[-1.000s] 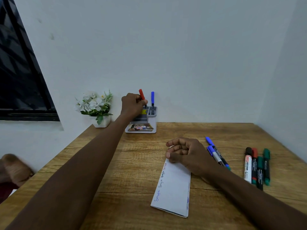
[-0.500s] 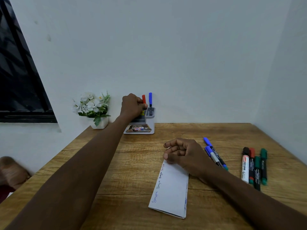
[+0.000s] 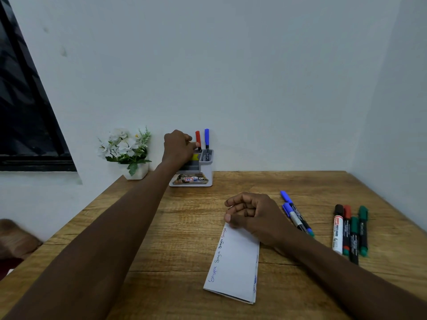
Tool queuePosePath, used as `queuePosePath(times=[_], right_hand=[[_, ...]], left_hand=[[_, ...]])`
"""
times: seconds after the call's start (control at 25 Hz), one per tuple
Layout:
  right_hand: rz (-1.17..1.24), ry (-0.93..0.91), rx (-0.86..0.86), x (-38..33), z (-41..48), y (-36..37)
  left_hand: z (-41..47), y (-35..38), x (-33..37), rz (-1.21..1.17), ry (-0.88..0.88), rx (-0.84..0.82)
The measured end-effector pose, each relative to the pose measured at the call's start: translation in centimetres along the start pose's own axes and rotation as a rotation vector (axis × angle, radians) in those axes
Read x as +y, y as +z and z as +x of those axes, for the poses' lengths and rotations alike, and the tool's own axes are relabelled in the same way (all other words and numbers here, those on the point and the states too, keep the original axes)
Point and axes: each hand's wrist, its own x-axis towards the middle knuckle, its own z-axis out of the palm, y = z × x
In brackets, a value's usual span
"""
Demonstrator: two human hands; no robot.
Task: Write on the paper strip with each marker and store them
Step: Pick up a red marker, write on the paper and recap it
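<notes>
My left hand [image 3: 179,146] reaches to the grey and white pen holder [image 3: 205,172] at the back of the table, its fingertips pinched on the red marker [image 3: 197,137], which stands upright in the holder beside a blue marker [image 3: 206,137]. My right hand [image 3: 251,213] rests loosely curled on the top end of the folded white paper strip [image 3: 235,264], which carries a column of handwriting along its left edge. Two blue-capped markers [image 3: 294,213] lie just right of that hand. Several more markers [image 3: 350,232], black, red and green, lie side by side further right.
A small white pot of white flowers [image 3: 127,153] stands left of the pen holder against the wall. A dark window [image 3: 23,112] is on the left wall. The wooden table [image 3: 161,227] ends at walls behind and on the right.
The red marker has gone down into the holder and now stands upright beside the blue one. My left hand stays on it. My right hand has not moved.
</notes>
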Motion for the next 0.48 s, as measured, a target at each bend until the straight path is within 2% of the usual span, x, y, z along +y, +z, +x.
queuePosePath(times=[0.2, 0.48], right_hand=[[0.004, -0.001, 0.002, -0.1, 0.0, 0.1], [-0.068, -0.008, 0.006, -0.6, -0.3, 0.0]], left_hand=[[-2.7, -1.0, 0.5, 0.061, 0.154, 0.123], [-9.7, -1.2, 4.5, -0.034, 0.312, -0.022]])
